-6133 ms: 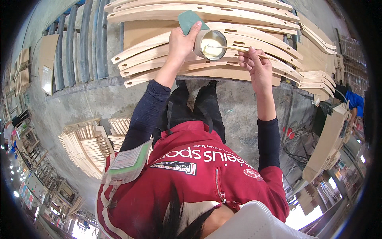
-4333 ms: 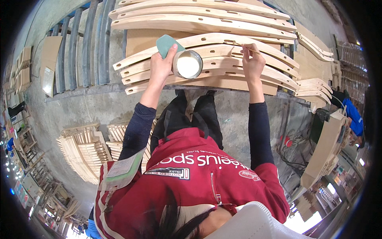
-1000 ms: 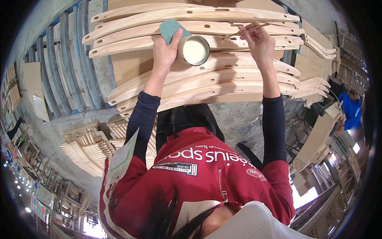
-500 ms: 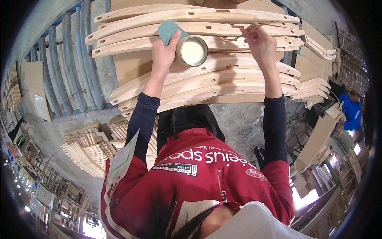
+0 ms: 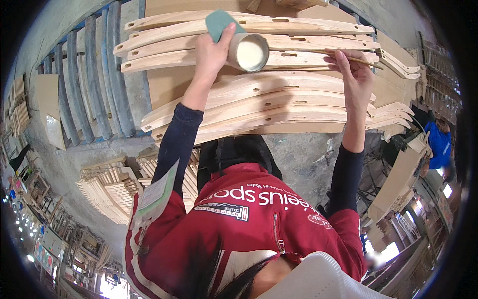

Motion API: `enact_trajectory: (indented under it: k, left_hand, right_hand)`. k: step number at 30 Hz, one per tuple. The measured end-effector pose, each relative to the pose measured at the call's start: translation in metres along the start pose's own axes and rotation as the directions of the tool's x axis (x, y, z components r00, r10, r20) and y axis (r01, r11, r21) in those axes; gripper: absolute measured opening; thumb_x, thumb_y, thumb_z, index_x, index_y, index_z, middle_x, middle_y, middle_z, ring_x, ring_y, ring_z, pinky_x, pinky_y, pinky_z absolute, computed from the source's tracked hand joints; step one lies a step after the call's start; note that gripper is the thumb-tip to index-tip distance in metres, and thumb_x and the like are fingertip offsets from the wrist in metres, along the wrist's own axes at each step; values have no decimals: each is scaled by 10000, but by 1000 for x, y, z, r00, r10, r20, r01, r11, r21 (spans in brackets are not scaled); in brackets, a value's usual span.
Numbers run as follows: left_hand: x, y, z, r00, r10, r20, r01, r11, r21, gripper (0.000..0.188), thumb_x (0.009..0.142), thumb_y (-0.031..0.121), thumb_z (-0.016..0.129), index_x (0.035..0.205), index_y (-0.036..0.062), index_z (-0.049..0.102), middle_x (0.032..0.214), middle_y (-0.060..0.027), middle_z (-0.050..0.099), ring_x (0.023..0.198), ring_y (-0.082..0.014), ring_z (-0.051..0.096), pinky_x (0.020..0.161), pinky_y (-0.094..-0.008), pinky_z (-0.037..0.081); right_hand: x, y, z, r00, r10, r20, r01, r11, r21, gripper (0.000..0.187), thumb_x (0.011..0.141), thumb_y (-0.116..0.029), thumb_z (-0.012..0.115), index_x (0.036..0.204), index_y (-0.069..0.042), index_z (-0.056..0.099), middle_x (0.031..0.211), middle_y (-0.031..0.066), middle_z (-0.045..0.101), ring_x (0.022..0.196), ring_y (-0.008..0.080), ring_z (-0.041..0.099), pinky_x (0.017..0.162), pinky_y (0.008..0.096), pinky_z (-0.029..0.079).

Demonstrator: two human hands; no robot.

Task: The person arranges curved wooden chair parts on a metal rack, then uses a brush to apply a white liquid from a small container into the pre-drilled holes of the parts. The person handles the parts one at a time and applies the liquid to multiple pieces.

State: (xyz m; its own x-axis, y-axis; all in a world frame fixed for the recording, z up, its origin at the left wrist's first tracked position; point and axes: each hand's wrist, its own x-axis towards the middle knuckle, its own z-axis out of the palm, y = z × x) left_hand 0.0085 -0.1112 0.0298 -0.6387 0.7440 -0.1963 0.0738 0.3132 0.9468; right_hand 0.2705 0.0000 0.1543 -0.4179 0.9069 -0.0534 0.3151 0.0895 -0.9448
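Observation:
My left hand [image 5: 211, 56] is closed around a cup [image 5: 233, 52] of creamy white liquid, with its mouth facing up. A flat green piece [image 5: 219, 24] with rounded corners is pinched in the same hand, beside the cup. In my right hand [image 5: 357, 77], a thin wooden stick [image 5: 367, 62] lies between the fingers, reaching to both sides. This hand is over the right end of a curved, slotted wooden slat [image 5: 308, 60]. Similar pale slats [image 5: 298, 110] lie side by side in a nearer group. The stick's tip, partly behind my fingers, is hard to make out.
Cardboard [image 5: 167, 82] lies beneath the slats, over a rack of grey rollers [image 5: 92, 70]. More curved pieces [image 5: 401, 64] rest at the right. Stacked wooden parts [image 5: 109, 192] sit on the floor at left. A person in blue [image 5: 439, 142] is at far right.
My right hand has moved right and slightly nearer, and the stick in it now lies nearly level toward the right. My left hand with the cup and green piece has shifted a little right.

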Motion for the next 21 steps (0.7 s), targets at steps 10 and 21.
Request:
enact_trajectory:
  k: [10, 21]
  left_hand:
    - [3, 49, 13, 997, 54, 49, -46, 987, -152, 494, 906, 469, 673, 835, -14, 749, 687, -101, 707, 637, -158, 652, 628, -314, 519]
    - [7, 38, 16, 996, -27, 90, 42, 986, -164, 512, 897, 488, 679, 821, -13, 750, 687, -100, 709, 639, -158, 655, 628, -317, 519]
  right_hand:
    - [-23, 2, 40, 996, -42, 73, 34, 994, 105, 116, 942, -65, 657, 987, 37, 623, 920, 148, 725, 848, 183, 717, 782, 279, 578]
    - [-15, 10, 36, 949, 299, 98, -301, 767, 567, 156, 987, -150, 602, 1048, -6, 596, 1043, 198, 705, 914, 225, 716, 772, 302, 590]
